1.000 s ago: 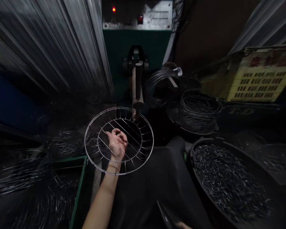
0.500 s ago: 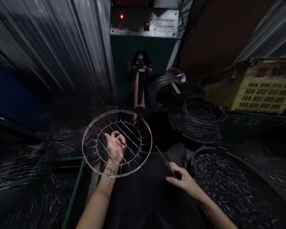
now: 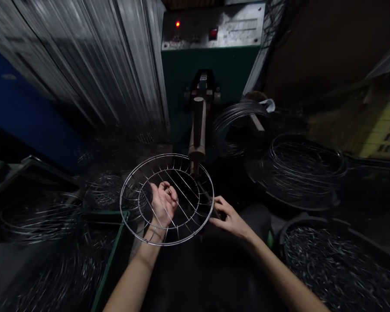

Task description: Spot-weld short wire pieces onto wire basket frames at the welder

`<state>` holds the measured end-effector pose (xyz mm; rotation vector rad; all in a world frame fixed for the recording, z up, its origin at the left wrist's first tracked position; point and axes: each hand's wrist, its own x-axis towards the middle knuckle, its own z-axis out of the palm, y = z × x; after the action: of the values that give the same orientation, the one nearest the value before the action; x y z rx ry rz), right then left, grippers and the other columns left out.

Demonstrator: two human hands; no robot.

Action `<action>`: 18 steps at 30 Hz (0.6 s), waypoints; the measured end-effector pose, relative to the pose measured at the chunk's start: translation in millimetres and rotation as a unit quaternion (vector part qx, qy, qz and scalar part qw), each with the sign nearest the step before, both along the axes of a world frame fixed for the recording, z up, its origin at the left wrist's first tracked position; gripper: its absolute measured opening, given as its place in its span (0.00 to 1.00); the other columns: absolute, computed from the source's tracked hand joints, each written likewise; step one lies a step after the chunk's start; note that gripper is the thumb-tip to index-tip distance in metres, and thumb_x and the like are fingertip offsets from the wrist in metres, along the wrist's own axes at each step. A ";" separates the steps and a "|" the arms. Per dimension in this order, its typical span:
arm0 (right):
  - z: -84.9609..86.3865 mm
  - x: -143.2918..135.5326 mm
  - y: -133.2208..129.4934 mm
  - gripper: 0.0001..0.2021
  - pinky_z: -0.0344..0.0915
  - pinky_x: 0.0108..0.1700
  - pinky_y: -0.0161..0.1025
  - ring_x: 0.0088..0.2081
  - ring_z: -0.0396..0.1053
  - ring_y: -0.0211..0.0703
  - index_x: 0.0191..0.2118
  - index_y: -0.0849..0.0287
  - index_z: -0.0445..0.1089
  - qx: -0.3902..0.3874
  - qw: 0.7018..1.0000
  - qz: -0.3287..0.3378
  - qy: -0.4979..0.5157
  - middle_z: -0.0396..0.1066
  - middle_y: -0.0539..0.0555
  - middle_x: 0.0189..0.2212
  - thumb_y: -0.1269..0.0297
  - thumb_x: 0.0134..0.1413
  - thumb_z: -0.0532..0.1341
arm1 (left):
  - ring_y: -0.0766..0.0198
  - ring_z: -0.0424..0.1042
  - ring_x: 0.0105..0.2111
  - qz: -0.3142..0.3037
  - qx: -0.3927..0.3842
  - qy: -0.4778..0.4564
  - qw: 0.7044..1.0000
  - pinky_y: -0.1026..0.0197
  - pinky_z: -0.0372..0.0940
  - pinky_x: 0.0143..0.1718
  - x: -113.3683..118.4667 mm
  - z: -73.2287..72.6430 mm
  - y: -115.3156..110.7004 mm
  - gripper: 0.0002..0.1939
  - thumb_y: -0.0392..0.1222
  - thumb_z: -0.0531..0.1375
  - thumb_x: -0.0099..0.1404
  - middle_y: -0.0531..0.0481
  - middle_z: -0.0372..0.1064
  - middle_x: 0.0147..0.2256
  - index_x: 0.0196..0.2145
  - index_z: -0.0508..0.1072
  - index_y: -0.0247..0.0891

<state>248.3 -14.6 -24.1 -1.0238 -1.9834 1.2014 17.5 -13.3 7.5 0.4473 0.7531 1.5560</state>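
Note:
A round wire basket (image 3: 167, 245) with a double-ring rim and several straight wires across its bottom is under the machine's round electrode arm (image 3: 198, 130). My left hand (image 3: 165, 206) is palm up beneath the cross wires, its fingers curled round them. At the basket's right rim, my right hand (image 3: 227, 218) is closed on a thin tool (image 3: 218, 211) with a dark handle. The tool's slim shaft is hard to see behind the basket wires, and I cannot tell whether it touches them.
A green machine (image 3: 211, 60) with a lit red lamp stands ahead. Wire coils (image 3: 240, 113) and loose wire rings (image 3: 305, 160) lie to the right. A tub of small metal pieces (image 3: 331, 255) is at lower right; a green crate (image 3: 112, 255) with bent wires is at lower left.
My right hand has moved left and up with the tool, from apart to the basket's right rim. The view has shifted left; my left hand still holds the basket.

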 end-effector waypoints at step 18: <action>-10.8 -1.9 27.5 0.11 0.63 0.38 0.39 0.34 0.65 0.43 0.32 0.59 0.67 0.092 0.995 0.018 0.044 0.65 0.54 0.33 0.56 0.58 0.56 | 0.71 0.52 0.11 -0.001 0.000 -0.017 1.000 0.70 0.51 0.12 -0.6 9.2 12.3 0.27 0.59 0.36 0.68 0.55 0.57 0.15 0.31 0.62 0.37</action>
<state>246.4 13.0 -34.9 -0.8319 -2.0088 1.0413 17.0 -1.0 16.7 0.4209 0.7260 1.5575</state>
